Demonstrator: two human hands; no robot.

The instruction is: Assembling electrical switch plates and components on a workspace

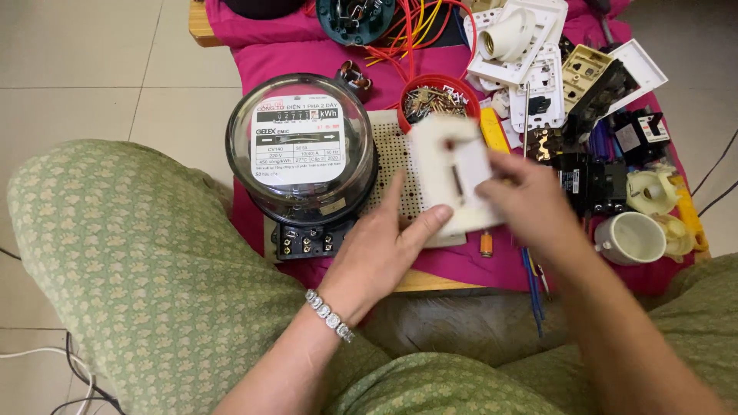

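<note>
My left hand (384, 246) and my right hand (530, 204) together hold a white plastic switch plate (453, 173) with a rectangular slot. The plate is blurred and tilted above a perforated white board (392, 157). My left thumb and fingers pinch its lower left edge; my right hand grips its right side. A round electricity meter (301, 150) with a clear dome and black terminal block sits on the board just left of my left hand. A beaded bracelet (329, 315) is on my left wrist.
A red bowl of screws (438, 96) stands behind the plate. White socket plates, a lamp holder (507, 38), black breakers (592, 184) and a white cup (630, 238) crowd the right side of the magenta cloth (277, 54). Orange wires lie at the top. My green-patterned knees fill the foreground.
</note>
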